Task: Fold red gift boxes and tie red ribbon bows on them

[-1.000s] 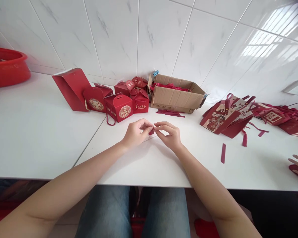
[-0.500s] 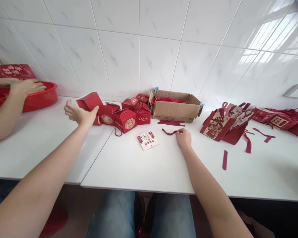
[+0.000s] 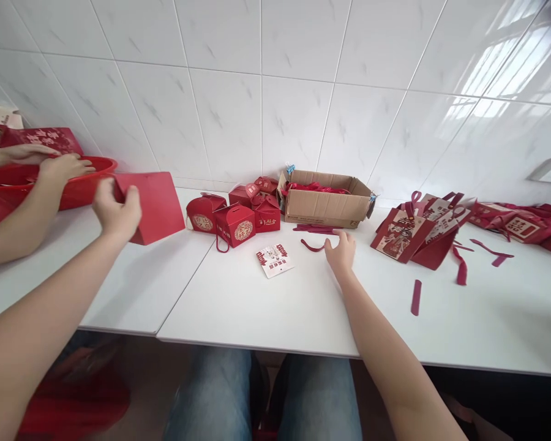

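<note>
My left hand [image 3: 116, 211] is closed round the edge of a plain red gift box [image 3: 158, 208], its thumb on the near side. The box is tilted above the table's left part and looks slightly blurred. My right hand [image 3: 342, 252] rests low over the table, thumb and fingers apart, beside the end of a dark red cord [image 3: 312, 247]. Left of the cord lies a white printed card [image 3: 274, 261]. Several small red gift boxes with gold print, such as the handled box [image 3: 236, 226], stand between my hands.
Behind stands a cardboard box [image 3: 328, 207] of red ribbons, with dark red strips [image 3: 316, 229] before it. Printed red bags [image 3: 399, 236] and loose ribbon pieces [image 3: 416, 297] lie to the right. At far left, another person's hands [image 3: 67, 166] reach into a red basin [image 3: 105, 164].
My left hand has taken hold of the plain red box and moved it left, away from the small boxes. My right hand's fingers have parted from the cord, which stays on the table.
</note>
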A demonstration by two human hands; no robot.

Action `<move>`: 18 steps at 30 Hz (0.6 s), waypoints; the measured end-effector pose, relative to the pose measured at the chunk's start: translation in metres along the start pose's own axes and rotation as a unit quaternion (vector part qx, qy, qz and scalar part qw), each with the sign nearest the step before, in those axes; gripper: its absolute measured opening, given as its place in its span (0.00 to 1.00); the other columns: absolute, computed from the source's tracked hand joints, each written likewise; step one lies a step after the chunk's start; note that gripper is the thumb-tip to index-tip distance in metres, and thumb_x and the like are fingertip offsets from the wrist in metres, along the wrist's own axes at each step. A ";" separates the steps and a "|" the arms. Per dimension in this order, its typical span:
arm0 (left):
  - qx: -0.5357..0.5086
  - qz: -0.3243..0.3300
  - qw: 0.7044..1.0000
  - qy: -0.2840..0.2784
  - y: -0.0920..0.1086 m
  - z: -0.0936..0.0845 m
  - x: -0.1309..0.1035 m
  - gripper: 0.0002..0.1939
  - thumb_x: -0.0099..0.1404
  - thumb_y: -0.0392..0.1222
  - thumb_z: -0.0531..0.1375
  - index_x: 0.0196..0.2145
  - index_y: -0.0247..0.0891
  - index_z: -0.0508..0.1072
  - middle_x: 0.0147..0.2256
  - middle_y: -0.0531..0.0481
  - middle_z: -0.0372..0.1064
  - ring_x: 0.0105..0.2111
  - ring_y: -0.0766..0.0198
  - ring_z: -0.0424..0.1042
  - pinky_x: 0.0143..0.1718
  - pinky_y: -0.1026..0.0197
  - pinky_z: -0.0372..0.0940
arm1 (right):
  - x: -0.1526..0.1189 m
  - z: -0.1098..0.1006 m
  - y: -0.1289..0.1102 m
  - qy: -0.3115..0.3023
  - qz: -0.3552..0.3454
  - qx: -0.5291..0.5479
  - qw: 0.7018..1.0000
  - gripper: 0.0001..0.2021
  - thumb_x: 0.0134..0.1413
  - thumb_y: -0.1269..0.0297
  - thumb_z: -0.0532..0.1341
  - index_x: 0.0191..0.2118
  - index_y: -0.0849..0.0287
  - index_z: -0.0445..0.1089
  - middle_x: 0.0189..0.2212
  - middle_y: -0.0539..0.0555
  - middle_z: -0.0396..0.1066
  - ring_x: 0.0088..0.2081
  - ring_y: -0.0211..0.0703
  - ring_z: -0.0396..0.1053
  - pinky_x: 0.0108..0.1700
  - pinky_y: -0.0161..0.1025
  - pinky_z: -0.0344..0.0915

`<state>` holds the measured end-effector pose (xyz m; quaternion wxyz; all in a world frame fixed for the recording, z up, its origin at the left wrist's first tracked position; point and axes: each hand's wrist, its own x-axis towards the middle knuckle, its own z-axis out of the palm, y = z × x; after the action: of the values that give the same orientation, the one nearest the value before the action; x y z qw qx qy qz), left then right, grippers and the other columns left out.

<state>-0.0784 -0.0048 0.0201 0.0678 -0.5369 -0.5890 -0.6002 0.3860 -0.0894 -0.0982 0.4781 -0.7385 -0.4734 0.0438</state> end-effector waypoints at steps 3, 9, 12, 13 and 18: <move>-0.079 0.074 0.993 0.053 0.032 -0.035 -0.016 0.16 0.54 0.30 0.57 0.43 0.33 0.66 0.45 0.48 0.71 0.43 0.64 0.69 0.52 0.57 0.63 | -0.009 -0.002 -0.020 0.030 -0.094 0.107 0.989 0.13 0.51 0.62 0.57 0.42 0.58 0.70 0.52 0.61 0.65 0.55 0.52 0.59 0.57 0.51 0.56; -0.195 0.020 0.975 -0.105 0.118 -0.051 -0.120 0.09 0.59 0.42 0.60 0.37 0.36 0.68 0.32 0.52 0.69 0.30 0.68 0.67 0.33 0.66 0.65 | -0.044 -0.015 -0.060 -0.283 0.000 0.448 0.848 0.19 0.53 0.47 0.60 0.44 0.53 0.73 0.52 0.57 0.70 0.55 0.52 0.65 0.51 0.48 0.64; -0.262 -0.011 0.923 -0.280 0.147 -0.018 -0.166 0.11 0.62 0.46 0.59 0.38 0.38 0.65 0.27 0.54 0.66 0.24 0.68 0.64 0.25 0.67 0.61 | -0.057 -0.023 -0.069 -0.360 -0.049 0.519 0.774 0.22 0.49 0.45 0.63 0.48 0.49 0.72 0.55 0.53 0.68 0.58 0.50 0.63 0.55 0.46 0.62; -0.275 -0.001 0.911 -0.308 0.153 -0.005 -0.176 0.10 0.62 0.46 0.59 0.37 0.38 0.65 0.27 0.54 0.65 0.24 0.69 0.63 0.25 0.67 0.61 | -0.058 -0.025 -0.071 -0.370 -0.058 0.535 0.757 0.23 0.47 0.45 0.65 0.48 0.48 0.72 0.54 0.52 0.69 0.57 0.50 0.64 0.55 0.46 0.62; -0.358 0.000 0.849 -0.388 0.165 0.052 -0.193 0.10 0.61 0.45 0.60 0.36 0.38 0.66 0.31 0.51 0.67 0.32 0.65 0.68 0.33 0.63 0.66 | -0.050 -0.030 -0.069 -0.308 0.024 0.567 0.764 0.14 0.44 0.56 0.70 0.39 0.50 0.75 0.40 0.50 0.77 0.42 0.46 0.73 0.46 0.44 0.69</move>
<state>0.1484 -0.1193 -0.0289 -0.3638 -0.7130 -0.3113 -0.5122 0.3288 -0.1398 -0.0502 0.6370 -0.2911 -0.4662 0.5405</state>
